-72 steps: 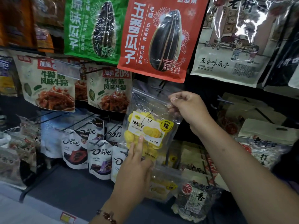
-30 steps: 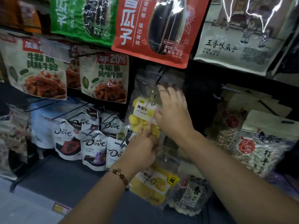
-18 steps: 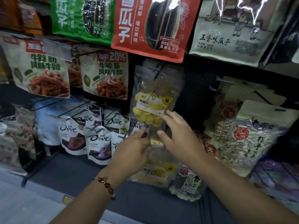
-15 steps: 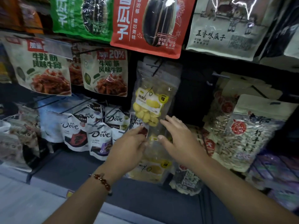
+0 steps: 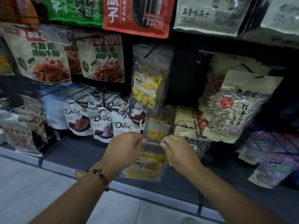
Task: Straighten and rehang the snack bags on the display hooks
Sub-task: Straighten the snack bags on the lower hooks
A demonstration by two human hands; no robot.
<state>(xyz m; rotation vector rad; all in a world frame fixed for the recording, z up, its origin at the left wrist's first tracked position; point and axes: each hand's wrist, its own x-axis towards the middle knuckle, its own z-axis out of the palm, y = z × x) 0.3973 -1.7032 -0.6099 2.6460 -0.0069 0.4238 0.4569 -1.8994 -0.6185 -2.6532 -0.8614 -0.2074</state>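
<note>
A clear bag of yellow dried fruit [image 5: 148, 88] hangs on a black hook [image 5: 151, 50] in the middle row, apart from both hands. Below it a second clear bag of yellow fruit [image 5: 146, 167] hangs in the lower row. My left hand [image 5: 124, 149] pinches that lower bag's top left corner. My right hand [image 5: 176, 151] pinches its top right corner. Between the two hands the clear top edge of the bag stretches. The hook for the lower bag is partly hidden behind a price tag [image 5: 159, 127].
Dove pouches [image 5: 103, 123] hang left of my hands, seed bags [image 5: 233, 110] to the right, beef snack bags [image 5: 103, 59] and big sunflower seed bags [image 5: 137, 15] above. A dark shelf ledge [image 5: 77, 152] runs below, then pale floor.
Both hands left the upper yellow fruit bag, which now hangs on its hook, and dropped to the lower yellow bag, taking its top corners. The camera tilted down.
</note>
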